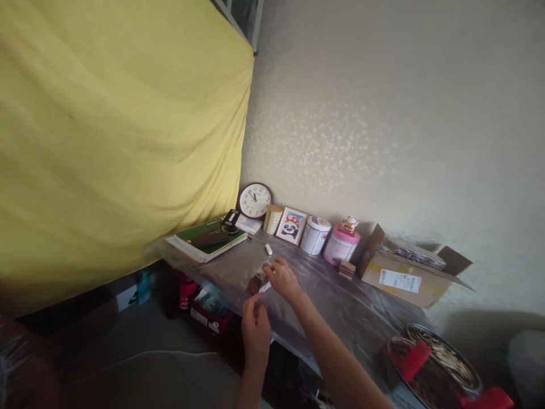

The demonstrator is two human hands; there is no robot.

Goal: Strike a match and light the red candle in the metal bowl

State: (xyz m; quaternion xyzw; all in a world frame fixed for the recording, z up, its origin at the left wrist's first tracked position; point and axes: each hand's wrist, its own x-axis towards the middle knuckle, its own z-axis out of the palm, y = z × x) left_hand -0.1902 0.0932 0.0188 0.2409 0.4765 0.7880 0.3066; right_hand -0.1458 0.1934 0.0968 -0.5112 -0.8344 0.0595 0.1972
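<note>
My left hand [256, 328] and my right hand [281, 278] are raised over the front edge of a plastic-covered table [340, 307]. Between them they hold a small clear plastic bag [264, 287] with a white strip; both hands pinch it with closed fingers. A small dark brown block [254, 283] lies on the table just under the right hand. A small white cylinder [268, 249] lies further back on the table.
Along the wall stand a round clock [254, 200], a yellow tin [272, 219], a framed panda picture [291, 225], a white canister [315, 234], a pink jar [340, 245] and an open cardboard box [404, 270]. Books [206, 238] lie left. A metal tray [438, 363] sits right. A yellow cloth [119, 130] hangs left.
</note>
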